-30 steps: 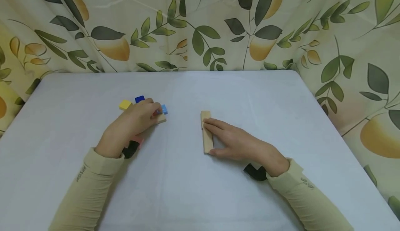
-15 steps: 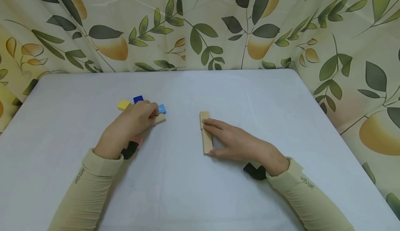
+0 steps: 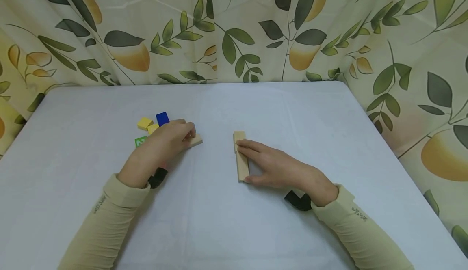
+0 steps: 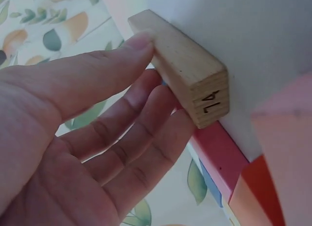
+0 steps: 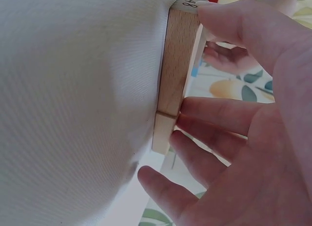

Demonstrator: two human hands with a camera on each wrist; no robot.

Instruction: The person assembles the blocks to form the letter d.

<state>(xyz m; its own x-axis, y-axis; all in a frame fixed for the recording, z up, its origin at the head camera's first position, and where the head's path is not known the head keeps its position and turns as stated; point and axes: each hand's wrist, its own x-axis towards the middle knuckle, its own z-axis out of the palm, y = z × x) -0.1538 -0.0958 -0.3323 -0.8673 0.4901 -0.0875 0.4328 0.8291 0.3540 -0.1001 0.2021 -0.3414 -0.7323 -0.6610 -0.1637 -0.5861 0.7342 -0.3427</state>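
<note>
Head view gives me both hands at work on the white table (image 3: 204, 225): the left hand (image 3: 155, 150) by the coloured pieces, the right hand (image 3: 276, 164) at two plain blocks laid end to end, near block (image 3: 243, 167) and far block (image 3: 239, 137). Through the left wrist view I see the thumb against one side of the left block (image 4: 187, 63) and bent fingertips against another, so I read it as pinched; whether it is clear of the table I can't tell. A red block (image 4: 219, 158) shows just beside it, and yellow (image 3: 145, 123), blue (image 3: 162, 118) and green (image 3: 140, 141) pieces sit past the hand. The right hand is spread and relaxed, thumb touching the near block's numbered end, three fingertips around the joint, little finger off the wood; I'd call that steadying rather than gripping. The grain suggests bare wood: light, stiff, hard to harm, with smooth faces that could slip and a joint that a nudge would shift. I'd hold the left block mid-length across its long sides, leaving its ends free, and steady the near block at its ends.
</note>
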